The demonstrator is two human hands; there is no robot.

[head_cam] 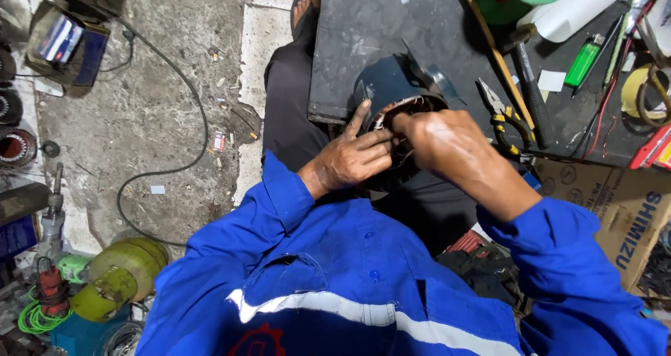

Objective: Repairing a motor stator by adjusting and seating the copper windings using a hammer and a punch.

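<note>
A dark round motor stator (391,90) with copper windings rests at the near edge of a black work board (370,20), above my lap. My left hand (349,157) grips its near left rim, fingers spread over the windings. From the right, my right hand (437,140) reaches in, its fingertips pinching thin wires at the winding's top. Both blue sleeves fill the lower part of the view. The stator's near side is hidden behind my hands.
Yellow-handled pliers (504,122), a hammer (531,94), a green lighter (583,61), a wooden stick and tape rolls lie on the board at right. A cardboard box (615,209) sits at right. A black cable (189,111) crosses the concrete floor; a green gas cylinder (122,275) stands at lower left.
</note>
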